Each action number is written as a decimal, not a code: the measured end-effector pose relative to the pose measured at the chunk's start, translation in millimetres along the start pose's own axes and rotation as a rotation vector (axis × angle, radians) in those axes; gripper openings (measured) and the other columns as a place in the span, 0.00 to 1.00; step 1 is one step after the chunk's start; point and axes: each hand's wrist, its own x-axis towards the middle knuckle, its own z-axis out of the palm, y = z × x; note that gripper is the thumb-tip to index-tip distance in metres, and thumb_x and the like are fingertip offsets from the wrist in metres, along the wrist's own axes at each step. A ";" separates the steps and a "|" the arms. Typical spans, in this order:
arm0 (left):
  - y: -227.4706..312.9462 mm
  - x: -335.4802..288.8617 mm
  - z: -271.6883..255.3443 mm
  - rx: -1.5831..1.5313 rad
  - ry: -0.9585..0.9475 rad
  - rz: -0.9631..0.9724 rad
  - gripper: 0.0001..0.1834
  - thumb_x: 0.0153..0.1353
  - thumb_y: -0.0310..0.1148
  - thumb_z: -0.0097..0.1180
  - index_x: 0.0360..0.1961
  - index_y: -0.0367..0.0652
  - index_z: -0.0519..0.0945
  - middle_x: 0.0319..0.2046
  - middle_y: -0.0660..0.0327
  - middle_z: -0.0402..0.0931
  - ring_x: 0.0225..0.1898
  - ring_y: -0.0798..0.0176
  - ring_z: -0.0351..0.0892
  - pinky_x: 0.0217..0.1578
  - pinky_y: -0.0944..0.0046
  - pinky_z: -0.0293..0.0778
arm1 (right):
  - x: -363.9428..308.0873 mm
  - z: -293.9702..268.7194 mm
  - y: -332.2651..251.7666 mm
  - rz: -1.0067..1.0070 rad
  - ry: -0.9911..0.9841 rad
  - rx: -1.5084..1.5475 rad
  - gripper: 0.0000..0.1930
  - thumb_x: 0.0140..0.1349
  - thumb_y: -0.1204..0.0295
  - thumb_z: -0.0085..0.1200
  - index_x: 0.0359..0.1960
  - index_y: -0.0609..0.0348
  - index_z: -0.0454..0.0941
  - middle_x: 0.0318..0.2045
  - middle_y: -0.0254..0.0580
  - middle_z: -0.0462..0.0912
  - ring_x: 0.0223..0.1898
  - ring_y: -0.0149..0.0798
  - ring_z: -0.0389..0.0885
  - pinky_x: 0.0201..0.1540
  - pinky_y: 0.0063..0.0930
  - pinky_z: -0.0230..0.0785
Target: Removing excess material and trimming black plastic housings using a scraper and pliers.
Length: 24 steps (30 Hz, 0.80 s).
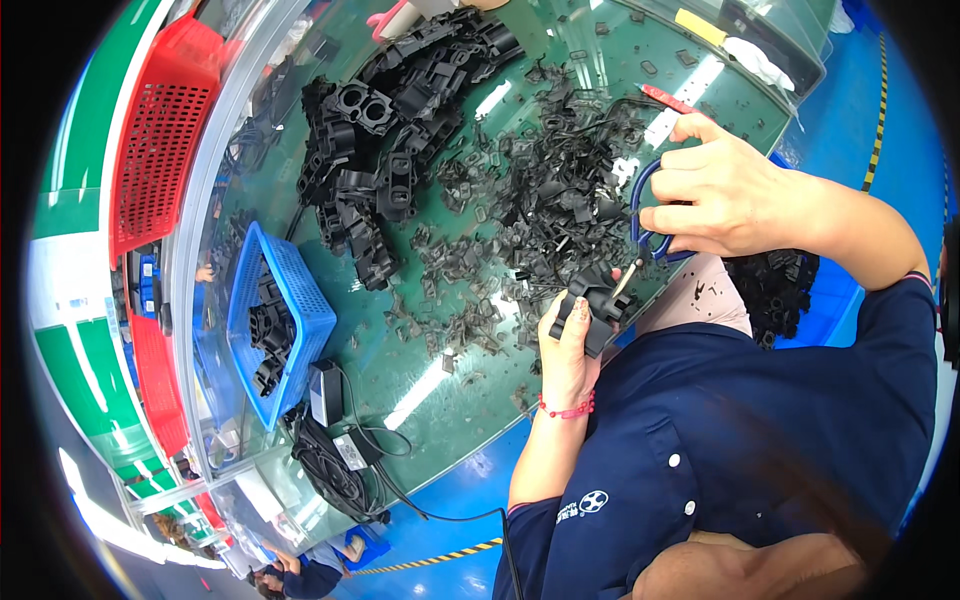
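Observation:
My left hand point(568, 345), with a red bead bracelet at its wrist, grips a black molded plastic part point(598, 308) above the table's near edge. My right hand point(715, 190) is closed round the dark blue handles of a pair of scissors point(640, 195). The scissor blades reach down to the part and meet its upper side; whether they are cutting into it I cannot tell. Just beyond both hands lies a heap of black plastic scraps point(565, 190). Part of the held piece is covered by my left thumb and fingers.
Many black molded parts point(375, 130) are piled at the far left of the green table point(420, 400). A blue basket point(300, 320) holds more parts, beside a coiled black cable point(335, 470). A red-handled tool point(668, 98) lies past my right hand. Red crates point(165, 150) stand further left.

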 end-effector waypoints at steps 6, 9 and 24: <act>2.8 1.7 4.5 0.009 -0.013 -0.001 0.26 0.60 0.44 0.55 0.50 0.33 0.71 0.43 0.51 0.76 0.38 0.60 0.76 0.33 0.64 0.72 | 2.1 -9.2 -0.8 0.000 0.013 -0.099 0.15 0.40 0.64 0.65 0.29 0.51 0.73 0.24 0.28 0.67 0.30 0.32 0.72 0.47 0.38 0.59; -0.1 1.1 1.3 0.012 -0.013 -0.014 0.26 0.59 0.44 0.55 0.51 0.33 0.70 0.44 0.51 0.75 0.41 0.57 0.77 0.34 0.63 0.73 | 2.4 -10.5 -2.6 0.000 0.021 -0.094 0.15 0.39 0.65 0.65 0.28 0.51 0.73 0.23 0.28 0.67 0.30 0.31 0.72 0.47 0.37 0.59; -3.2 0.4 1.3 0.038 -0.042 0.010 0.27 0.59 0.45 0.56 0.50 0.33 0.70 0.43 0.51 0.76 0.41 0.58 0.77 0.37 0.63 0.74 | 6.8 -2.9 -10.6 -0.075 0.071 -0.073 0.05 0.46 0.72 0.54 0.25 0.54 0.72 0.21 0.29 0.66 0.28 0.31 0.71 0.46 0.36 0.60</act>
